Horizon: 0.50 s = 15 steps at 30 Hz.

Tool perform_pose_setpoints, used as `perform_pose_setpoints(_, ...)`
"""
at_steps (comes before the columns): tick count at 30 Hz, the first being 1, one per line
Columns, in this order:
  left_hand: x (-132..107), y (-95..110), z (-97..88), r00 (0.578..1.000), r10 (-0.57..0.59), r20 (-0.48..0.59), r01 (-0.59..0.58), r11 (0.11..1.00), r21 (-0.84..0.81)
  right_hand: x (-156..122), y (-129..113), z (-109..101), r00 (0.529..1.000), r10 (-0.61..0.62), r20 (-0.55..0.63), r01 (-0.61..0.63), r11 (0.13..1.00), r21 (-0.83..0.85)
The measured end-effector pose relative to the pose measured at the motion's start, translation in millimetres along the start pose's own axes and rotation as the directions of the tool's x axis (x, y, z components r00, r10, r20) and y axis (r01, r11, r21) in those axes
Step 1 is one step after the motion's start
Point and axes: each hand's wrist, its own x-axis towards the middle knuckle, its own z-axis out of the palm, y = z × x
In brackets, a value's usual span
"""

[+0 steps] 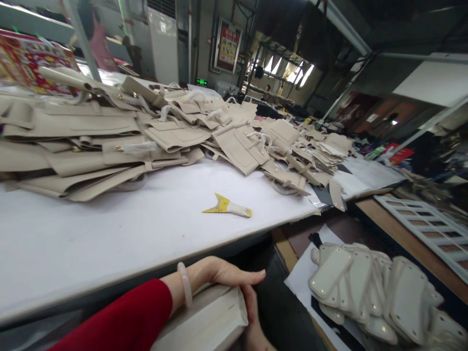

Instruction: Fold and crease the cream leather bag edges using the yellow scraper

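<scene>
My left hand, below a red sleeve and a pale bangle, lies over the upper edge of a cream, box-shaped bag body. Its thumb points right, and its other fingers are hidden behind the bag. My right hand grips the right end of the same bag, close under the left thumb, with its fingers partly out of sight. The bag is held tilted below the table edge, its lower part cut off by the frame. On the white table ahead lies a small yellow-and-white forked tool.
Beige flat bag pieces with wrapped handles are heaped along the table's far side. At lower right, a pile of rounded cream panels rests on white paper. A grey slatted rack stands beyond it. A person in pink is at far left.
</scene>
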Motion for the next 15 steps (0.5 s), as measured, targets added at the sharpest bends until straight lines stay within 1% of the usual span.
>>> perform_pose_setpoints(1, -1.7, 2.4, -0.1, 1.000, 0.017, 0.005, -0.018, 0.999, 0.036, 21.4, 4.3, -0.4, 1.000, -0.027, 0.001, 0.027, 0.999, -0.040)
perform_pose_setpoints(2, -3.2, 4.9, -0.1, 0.999, 0.036, 0.015, -0.037, 0.993, 0.113, 44.9, 7.2, -0.9, 0.998, -0.063, 0.009, 0.064, 0.994, -0.085)
perform_pose_setpoints(4, -4.7, 9.4, -0.2, 0.997, 0.066, 0.051, -0.079, 0.938, 0.337, 95.1, 7.8, 0.8, 0.986, -0.153, 0.059, 0.161, 0.973, -0.168)
perform_pose_setpoints(6, -4.0, 11.5, -0.8, 0.992, 0.090, 0.088, -0.122, 0.847, 0.517, 141.0, 1.8, 10.3, 0.948, -0.247, 0.203, 0.291, 0.930, -0.226)
perform_pose_setpoints(8, -1.8, 10.6, -2.2, 0.991, 0.092, 0.096, -0.131, 0.812, 0.569, 174.1, -7.9, 27.1, 0.885, -0.291, 0.364, 0.394, 0.884, -0.251)
perform_pose_setpoints(10, 0.9, 7.8, -4.4, 0.993, 0.075, 0.094, -0.115, 0.817, 0.565, 191.4, -17.6, 44.3, 0.828, -0.285, 0.483, 0.447, 0.855, -0.263)
perform_pose_setpoints(12, 3.5, 4.5, -7.1, 0.993, 0.054, 0.101, -0.102, 0.820, 0.562, 195.6, -24.5, 53.0, 0.789, -0.252, 0.560, 0.461, 0.846, -0.269)
perform_pose_setpoints(13, 5.0, 2.9, -8.6, 0.993, 0.046, 0.105, -0.097, 0.821, 0.562, 194.5, -26.5, 51.8, 0.778, -0.228, 0.586, 0.454, 0.849, -0.272)
perform_pose_setpoints(14, 6.6, 1.5, -10.1, 0.994, 0.039, 0.106, -0.092, 0.821, 0.563, 192.0, -27.5, 46.2, 0.770, -0.199, 0.607, 0.438, 0.856, -0.275)
perform_pose_setpoints(15, 8.5, 0.2, -11.7, 0.994, 0.033, 0.106, -0.087, 0.821, 0.564, 188.6, -27.6, 36.0, 0.766, -0.165, 0.622, 0.413, 0.867, -0.278)
